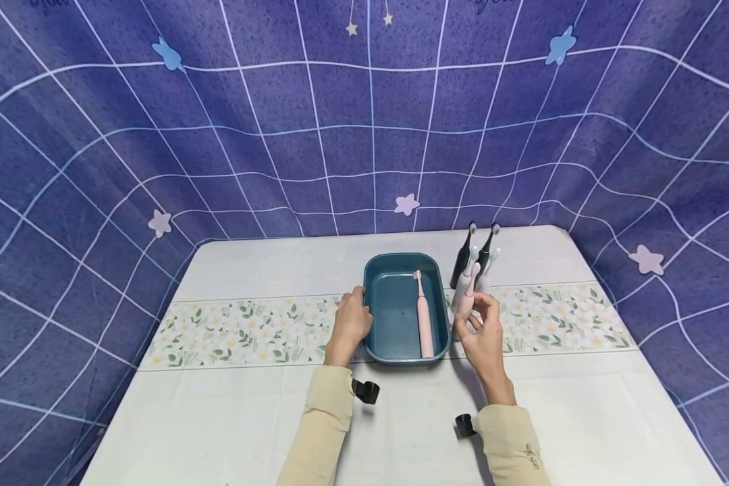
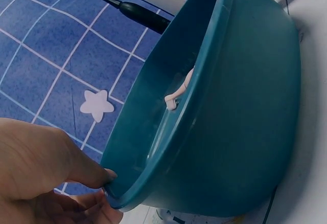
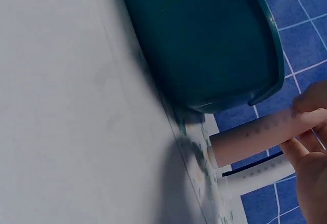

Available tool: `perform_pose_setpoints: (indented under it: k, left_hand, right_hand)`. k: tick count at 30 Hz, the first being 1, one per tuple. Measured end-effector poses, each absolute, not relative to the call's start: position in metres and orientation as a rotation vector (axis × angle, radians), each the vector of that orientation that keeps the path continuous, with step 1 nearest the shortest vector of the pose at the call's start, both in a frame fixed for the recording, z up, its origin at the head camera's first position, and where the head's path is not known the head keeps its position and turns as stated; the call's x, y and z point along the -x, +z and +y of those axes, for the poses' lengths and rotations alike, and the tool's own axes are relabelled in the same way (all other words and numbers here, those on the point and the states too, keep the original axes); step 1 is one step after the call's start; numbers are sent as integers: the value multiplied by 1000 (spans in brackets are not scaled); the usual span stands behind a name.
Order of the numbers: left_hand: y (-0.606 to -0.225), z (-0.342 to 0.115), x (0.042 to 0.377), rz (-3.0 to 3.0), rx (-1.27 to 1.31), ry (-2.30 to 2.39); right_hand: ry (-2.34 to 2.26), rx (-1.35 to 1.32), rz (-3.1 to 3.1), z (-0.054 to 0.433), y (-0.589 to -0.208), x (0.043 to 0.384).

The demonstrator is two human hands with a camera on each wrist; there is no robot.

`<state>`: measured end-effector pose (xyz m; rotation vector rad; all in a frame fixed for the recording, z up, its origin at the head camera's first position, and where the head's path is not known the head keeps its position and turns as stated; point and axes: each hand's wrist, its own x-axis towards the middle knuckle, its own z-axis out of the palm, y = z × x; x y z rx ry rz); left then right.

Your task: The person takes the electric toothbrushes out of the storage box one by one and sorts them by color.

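Count, head view:
- Basin (image 1: 376, 297), teal: 1, on the table (image 1: 249, 418).
- Pink toothbrushes: 2. One lies in the basin (image 1: 423, 317); one stands right of it (image 1: 466, 291).
- Black toothbrushes: 2, upright (image 1: 462, 260), (image 1: 487, 248).
- White toothbrushes: 2, partly hidden; count uncertain (image 1: 469, 266), (image 1: 489, 265).
- Hands: 2, left (image 1: 350, 324), right (image 1: 484, 334).

**White table with a flowered strip**

A white-covered table (image 1: 219, 418) carries a flowered band (image 1: 249, 331) across its middle. On that band sits a teal tub (image 1: 395, 307). Just right of it, several toothbrushes (image 1: 462, 260) stand upright in a cluster.
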<state>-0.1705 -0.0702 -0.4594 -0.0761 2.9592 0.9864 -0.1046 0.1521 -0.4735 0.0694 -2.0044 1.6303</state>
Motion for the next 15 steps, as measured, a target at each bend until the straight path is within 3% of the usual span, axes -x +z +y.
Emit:
perform_pose_setpoints:
  k: [15]
  left_hand:
    - [-458, -69, 169, 2944, 97, 982]
  right_hand:
    - [1650, -71, -2015, 156, -483, 108]
